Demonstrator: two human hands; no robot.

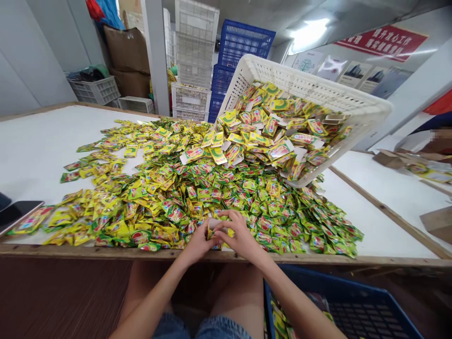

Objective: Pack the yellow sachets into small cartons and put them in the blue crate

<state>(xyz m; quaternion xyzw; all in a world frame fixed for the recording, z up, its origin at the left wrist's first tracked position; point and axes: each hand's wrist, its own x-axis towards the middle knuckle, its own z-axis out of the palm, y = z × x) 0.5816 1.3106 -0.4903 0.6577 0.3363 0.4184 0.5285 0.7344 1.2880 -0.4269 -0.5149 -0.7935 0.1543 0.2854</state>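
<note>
Close to the table's front edge, my left hand [199, 244] and my right hand [240, 235] meet around a small cardboard box [213, 223]. A white inner flap of it shows between my fingers; the rest is mostly covered. Both hands are closed on it, fingertips nearly touching. Around them spreads a thick heap of small yellow and green sachets [151, 188] with red pictures. Beyond my right hand, a white plastic crate [303, 75] lies tipped towards me, and yellow small boxes [261, 139] spill from it onto the sachets.
A phone [21, 212] lies at the table's left edge. Below the table on the right stands a blue crate [353, 287] with yellow packs inside. Stacked white crates [196, 42] and blue crates [243, 42] rise behind. Another person's arm [441, 141] is at the far right.
</note>
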